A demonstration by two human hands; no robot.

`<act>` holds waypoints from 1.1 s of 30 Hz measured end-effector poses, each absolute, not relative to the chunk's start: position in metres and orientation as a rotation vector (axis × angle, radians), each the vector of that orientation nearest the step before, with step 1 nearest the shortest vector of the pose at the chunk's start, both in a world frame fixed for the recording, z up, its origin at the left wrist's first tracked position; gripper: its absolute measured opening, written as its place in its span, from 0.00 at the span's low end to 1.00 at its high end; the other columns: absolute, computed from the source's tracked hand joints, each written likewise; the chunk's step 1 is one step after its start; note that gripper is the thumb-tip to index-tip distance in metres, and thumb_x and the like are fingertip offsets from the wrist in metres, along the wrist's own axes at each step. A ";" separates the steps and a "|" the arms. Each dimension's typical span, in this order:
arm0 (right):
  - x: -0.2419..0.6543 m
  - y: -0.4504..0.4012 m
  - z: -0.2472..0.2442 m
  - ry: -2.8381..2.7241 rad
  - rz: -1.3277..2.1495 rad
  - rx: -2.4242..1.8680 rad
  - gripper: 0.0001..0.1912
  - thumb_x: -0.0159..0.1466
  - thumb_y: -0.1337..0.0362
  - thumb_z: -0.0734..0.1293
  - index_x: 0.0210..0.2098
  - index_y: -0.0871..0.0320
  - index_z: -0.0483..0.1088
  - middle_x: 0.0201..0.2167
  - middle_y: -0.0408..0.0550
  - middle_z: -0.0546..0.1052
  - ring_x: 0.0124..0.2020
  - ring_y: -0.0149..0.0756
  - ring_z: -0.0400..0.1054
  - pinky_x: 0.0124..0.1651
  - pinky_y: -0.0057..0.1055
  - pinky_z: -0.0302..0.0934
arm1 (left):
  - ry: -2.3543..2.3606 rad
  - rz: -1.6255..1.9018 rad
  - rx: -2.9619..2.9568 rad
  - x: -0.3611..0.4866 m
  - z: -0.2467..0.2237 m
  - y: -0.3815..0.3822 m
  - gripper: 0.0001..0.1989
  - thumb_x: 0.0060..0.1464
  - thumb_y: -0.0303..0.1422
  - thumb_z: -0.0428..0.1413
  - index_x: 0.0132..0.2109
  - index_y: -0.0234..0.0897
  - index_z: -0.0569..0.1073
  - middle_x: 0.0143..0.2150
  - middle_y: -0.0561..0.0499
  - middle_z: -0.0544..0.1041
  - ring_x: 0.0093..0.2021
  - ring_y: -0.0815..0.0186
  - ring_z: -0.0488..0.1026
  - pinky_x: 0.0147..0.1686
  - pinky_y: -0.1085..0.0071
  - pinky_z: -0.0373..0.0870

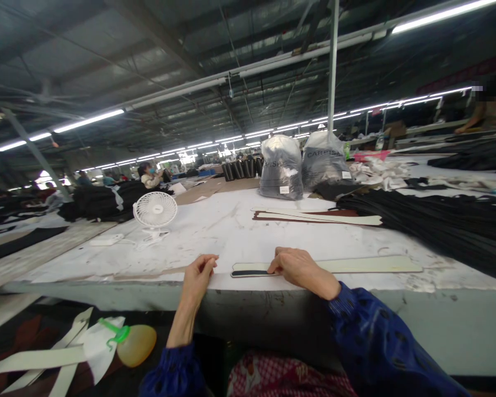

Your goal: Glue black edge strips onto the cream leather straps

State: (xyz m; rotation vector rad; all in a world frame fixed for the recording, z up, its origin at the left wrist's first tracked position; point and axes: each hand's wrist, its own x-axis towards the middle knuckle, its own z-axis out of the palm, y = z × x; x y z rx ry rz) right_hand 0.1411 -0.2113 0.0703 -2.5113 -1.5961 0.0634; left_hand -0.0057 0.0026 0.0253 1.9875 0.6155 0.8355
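Observation:
A long cream strip [355, 264] lies along the table's front edge, with a narrow black strip [248, 273] on its left end. My right hand [293, 267] is over the cream strip, thumb and fingers pressed together at the black strip's right part. To the left, my left hand [200, 270] hovers just above the table, fingertips pinched; whatever is between them, if anything, is too small to name. Farther back lie several cream and brown strips [314, 216].
A white fan [155, 209] and a white box with a cable [106, 240] are at the left. Printed plastic bags [281, 171] stand at the back, black strips [446, 220] at the right. Below left sits a yellowish bottle [136, 345]. A person [151, 175] is in the distance.

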 end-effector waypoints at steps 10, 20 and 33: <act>0.148 -0.213 0.064 -1.634 0.009 -2.437 0.18 0.62 0.70 0.62 0.43 0.43 0.78 0.41 0.46 0.77 0.42 0.38 0.71 0.41 0.28 0.61 | 0.011 0.800 2.291 0.039 0.006 -0.079 0.14 0.58 0.27 0.45 0.48 0.36 0.71 0.38 0.47 0.75 0.41 0.63 0.70 0.45 0.65 0.66; 0.189 -0.292 0.069 -1.348 0.057 -2.451 0.15 0.61 0.69 0.64 0.42 0.50 0.79 0.40 0.47 0.78 0.43 0.39 0.70 0.47 0.30 0.61 | -0.057 0.660 2.502 0.039 -0.001 -0.071 0.22 0.61 0.25 0.40 0.55 0.38 0.72 0.41 0.46 0.70 0.44 0.61 0.66 0.46 0.63 0.64; 0.201 -0.309 0.046 -1.314 -0.040 -2.481 0.13 0.60 0.69 0.65 0.39 0.47 0.80 0.38 0.45 0.78 0.41 0.37 0.71 0.43 0.28 0.61 | -0.072 0.645 2.689 0.041 -0.008 -0.069 0.26 0.58 0.20 0.41 0.51 0.49 0.76 0.40 0.47 0.67 0.41 0.61 0.63 0.43 0.62 0.65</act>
